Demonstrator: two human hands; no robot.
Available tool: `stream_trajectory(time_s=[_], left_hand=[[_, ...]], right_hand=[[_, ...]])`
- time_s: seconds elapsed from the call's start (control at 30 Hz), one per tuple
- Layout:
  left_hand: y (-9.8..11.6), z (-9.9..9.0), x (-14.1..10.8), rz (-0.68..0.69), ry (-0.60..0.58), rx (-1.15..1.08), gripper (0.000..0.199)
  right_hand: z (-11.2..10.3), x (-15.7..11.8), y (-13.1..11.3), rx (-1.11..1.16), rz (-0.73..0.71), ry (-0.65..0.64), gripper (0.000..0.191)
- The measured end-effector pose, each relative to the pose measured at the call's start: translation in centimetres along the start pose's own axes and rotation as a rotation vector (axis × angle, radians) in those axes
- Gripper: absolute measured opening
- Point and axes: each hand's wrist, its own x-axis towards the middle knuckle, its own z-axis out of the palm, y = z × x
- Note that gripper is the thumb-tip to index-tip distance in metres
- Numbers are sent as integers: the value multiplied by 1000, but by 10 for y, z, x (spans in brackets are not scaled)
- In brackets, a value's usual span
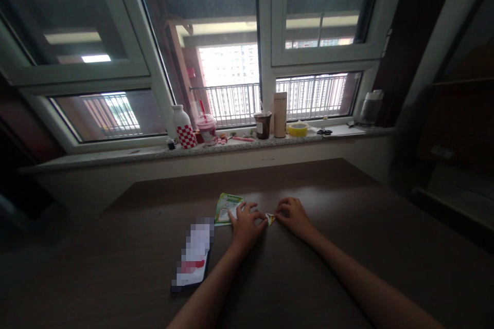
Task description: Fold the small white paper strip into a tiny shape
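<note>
Between my two hands, low over the brown table (127,247), is a small folded piece of printed paper (270,219), white with yellow and orange marks. My left hand (247,223) pinches its left side between thumb and finger, the other fingers spread. At its right edge my right hand (294,217) pinches it with curled fingertips. Just left of my left hand lies a green and white printed sheet or packet (224,209), partly covered by that hand. The exact fold of the small piece is too small to make out.
A phone (195,252) with a blurred screen lies left of my left forearm. On the windowsill behind stand a checkered bottle (185,128), a pink drink cup (207,129), a dark cup (263,126), a beige flask (280,114), yellow tape (298,129) and scissors (324,132).
</note>
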Motion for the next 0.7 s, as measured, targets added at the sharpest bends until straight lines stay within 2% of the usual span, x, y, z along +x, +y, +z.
stream_trajectory(time_s=[0.4,0.6,0.7], left_hand=[[0,1,0,40,-21,40,7],[3,1,1,61,-30,81,10],[3,2,1,47,-34,78,20]], right_hand=[[1,2,-2,-70,-21,28,13],[5,6,-6,-123,63,20,17],[7,7,-9,-149,90,18,17]])
